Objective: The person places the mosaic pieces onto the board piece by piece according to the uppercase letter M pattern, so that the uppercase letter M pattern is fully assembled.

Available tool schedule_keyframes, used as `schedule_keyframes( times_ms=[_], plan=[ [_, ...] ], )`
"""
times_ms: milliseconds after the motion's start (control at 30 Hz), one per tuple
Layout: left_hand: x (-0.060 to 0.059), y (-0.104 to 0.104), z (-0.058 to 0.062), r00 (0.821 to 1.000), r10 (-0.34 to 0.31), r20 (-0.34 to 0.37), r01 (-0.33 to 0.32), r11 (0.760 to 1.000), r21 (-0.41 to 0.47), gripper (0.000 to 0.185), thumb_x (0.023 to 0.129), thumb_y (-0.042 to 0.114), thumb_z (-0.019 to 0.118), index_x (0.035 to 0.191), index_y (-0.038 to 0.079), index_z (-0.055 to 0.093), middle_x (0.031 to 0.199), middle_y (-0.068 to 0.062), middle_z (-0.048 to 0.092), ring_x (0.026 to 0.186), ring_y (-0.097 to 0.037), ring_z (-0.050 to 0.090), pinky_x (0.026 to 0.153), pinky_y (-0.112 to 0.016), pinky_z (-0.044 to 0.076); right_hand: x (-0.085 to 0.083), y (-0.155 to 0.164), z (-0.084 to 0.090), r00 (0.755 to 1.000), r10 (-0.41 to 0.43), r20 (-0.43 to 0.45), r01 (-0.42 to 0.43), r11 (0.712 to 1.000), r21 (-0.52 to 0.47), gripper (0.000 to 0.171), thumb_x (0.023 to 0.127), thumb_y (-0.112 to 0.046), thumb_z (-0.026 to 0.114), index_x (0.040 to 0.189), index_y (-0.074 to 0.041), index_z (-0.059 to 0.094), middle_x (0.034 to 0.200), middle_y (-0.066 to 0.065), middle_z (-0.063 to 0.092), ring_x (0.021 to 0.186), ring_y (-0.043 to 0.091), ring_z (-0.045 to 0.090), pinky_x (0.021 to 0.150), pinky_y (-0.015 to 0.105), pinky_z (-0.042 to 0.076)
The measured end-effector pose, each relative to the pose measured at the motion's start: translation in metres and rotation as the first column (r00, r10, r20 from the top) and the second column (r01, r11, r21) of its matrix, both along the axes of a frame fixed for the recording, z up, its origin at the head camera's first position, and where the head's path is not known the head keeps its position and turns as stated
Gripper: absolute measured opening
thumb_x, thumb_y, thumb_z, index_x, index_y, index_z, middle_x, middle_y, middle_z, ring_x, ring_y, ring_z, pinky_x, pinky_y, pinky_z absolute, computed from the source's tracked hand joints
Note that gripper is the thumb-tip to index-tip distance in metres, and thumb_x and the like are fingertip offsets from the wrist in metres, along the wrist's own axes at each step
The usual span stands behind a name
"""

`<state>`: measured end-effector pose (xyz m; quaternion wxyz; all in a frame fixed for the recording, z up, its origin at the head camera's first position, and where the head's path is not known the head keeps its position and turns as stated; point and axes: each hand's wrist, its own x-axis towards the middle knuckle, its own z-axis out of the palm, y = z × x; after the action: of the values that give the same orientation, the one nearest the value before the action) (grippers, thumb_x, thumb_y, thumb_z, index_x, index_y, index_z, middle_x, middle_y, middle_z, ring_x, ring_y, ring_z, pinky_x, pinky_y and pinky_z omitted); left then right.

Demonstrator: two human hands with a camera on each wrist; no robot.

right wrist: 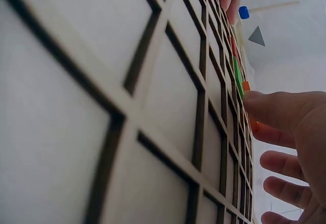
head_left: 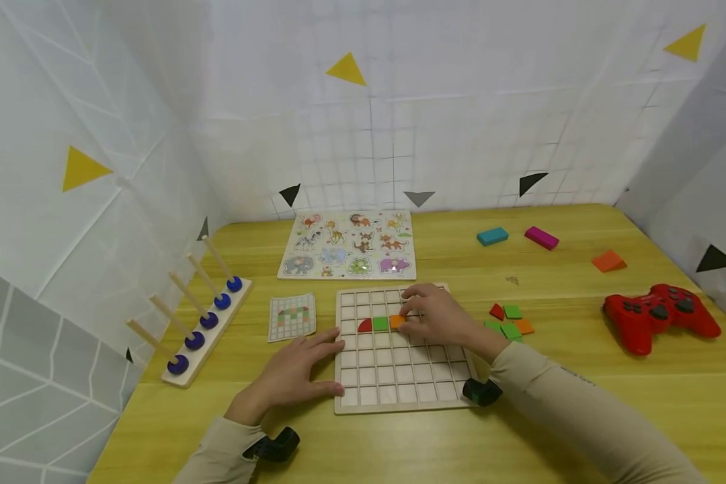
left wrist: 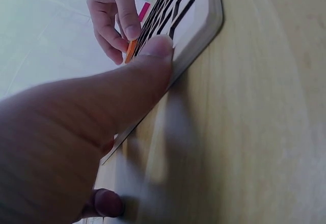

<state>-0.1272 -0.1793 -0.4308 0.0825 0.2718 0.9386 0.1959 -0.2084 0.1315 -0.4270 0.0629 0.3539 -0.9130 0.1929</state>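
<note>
Right hand [head_left: 438, 316] pinches the small orange square tile [head_left: 396, 322] in its fingers, at a cell of the pale wooden grid board [head_left: 399, 393], just beside the green square tile [head_left: 380, 323]. Left hand [head_left: 296, 373] lies flat, fingers straight, bracing the board's edge on the yellow wooden bench [head_left: 581, 417]. Tilted in, the orange tile could jam on the ribs or nudge the green one.

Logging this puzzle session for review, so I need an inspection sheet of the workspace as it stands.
Surface: wooden table.
Job's things: grid board holding red, green and orange tile in one row.
Clutter: pattern card, animal puzzle, peg rack, loose tiles, blocks, red gamepad.
Grippers: left hand rests flat on the board's edge; right hand fingers pinch the orange tile.
Cables: nothing seen.
Surroundings: white sheets with triangle marks.
</note>
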Motion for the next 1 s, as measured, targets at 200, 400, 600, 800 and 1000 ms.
schedule_keyframes(
  times_ms=[200, 400, 600, 800, 1000],
  plan=[
    [0.0004, 0.0002, -0.0001, 1.000, 0.005, 0.000, -0.005, 1.000, -0.003, 0.073, 0.084, 0.059, 0.069, 0.144, 0.021, 0.052, 0.159, -0.002, 0.038, 0.135, -0.033, 0.047, 0.108, -0.052, 0.040, -0.0002, -0.0001, -0.0019, 1.000, 0.001, 0.010, -0.001, 1.000, -0.006, 0.017, 0.084, -0.028, 0.078, 0.092, -0.013, 0.076, 0.121, 0.015, 0.066, 0.116, 0.036, 0.059, 0.097, 0.054, 0.048],
    [0.0005, 0.0003, -0.0002, 1.000, 0.007, 0.002, -0.007, 1.000, -0.004, 0.073, 0.084, 0.059, 0.069, 0.144, 0.021, 0.052, 0.159, -0.001, 0.038, 0.135, -0.033, 0.047, 0.108, -0.052, 0.040, 0.0004, -0.0007, -0.0016, 1.000, -0.011, 0.030, 0.011, 1.000, -0.003, 0.019, 0.084, -0.029, 0.078, 0.095, -0.013, 0.076, 0.123, 0.015, 0.065, 0.118, 0.035, 0.058, 0.098, 0.054, 0.048],
    [0.0006, 0.0002, -0.0010, 1.000, 0.008, -0.006, -0.008, 1.000, -0.008, 0.073, 0.084, 0.059, 0.068, 0.144, 0.021, 0.052, 0.159, 0.000, 0.038, 0.133, -0.031, 0.048, 0.108, -0.051, 0.041, 0.0014, -0.0011, 0.0002, 0.999, -0.019, 0.028, 0.019, 1.000, -0.011, 0.021, 0.084, -0.029, 0.078, 0.095, -0.012, 0.076, 0.122, 0.015, 0.066, 0.117, 0.036, 0.058, 0.098, 0.055, 0.048],
    [0.0012, 0.0007, -0.0005, 1.000, 0.012, -0.006, -0.012, 1.000, -0.007, 0.073, 0.083, 0.059, 0.069, 0.144, 0.022, 0.052, 0.159, 0.000, 0.038, 0.129, -0.029, 0.049, 0.106, -0.050, 0.042, 0.0014, -0.0008, -0.0002, 1.000, -0.011, 0.017, 0.011, 1.000, -0.006, 0.017, 0.084, -0.027, 0.078, 0.092, -0.012, 0.076, 0.121, 0.015, 0.066, 0.117, 0.036, 0.059, 0.098, 0.054, 0.048],
    [0.0015, 0.0008, 0.0007, 1.000, 0.009, -0.008, -0.009, 1.000, -0.004, 0.073, 0.084, 0.058, 0.069, 0.144, 0.020, 0.052, 0.159, -0.002, 0.038, 0.132, -0.031, 0.048, 0.107, -0.051, 0.041, 0.0007, 0.0001, -0.0022, 1.000, -0.012, 0.018, 0.012, 1.000, -0.013, 0.016, 0.084, -0.027, 0.078, 0.091, -0.013, 0.076, 0.121, 0.015, 0.066, 0.117, 0.036, 0.059, 0.097, 0.054, 0.049]
  ],
)
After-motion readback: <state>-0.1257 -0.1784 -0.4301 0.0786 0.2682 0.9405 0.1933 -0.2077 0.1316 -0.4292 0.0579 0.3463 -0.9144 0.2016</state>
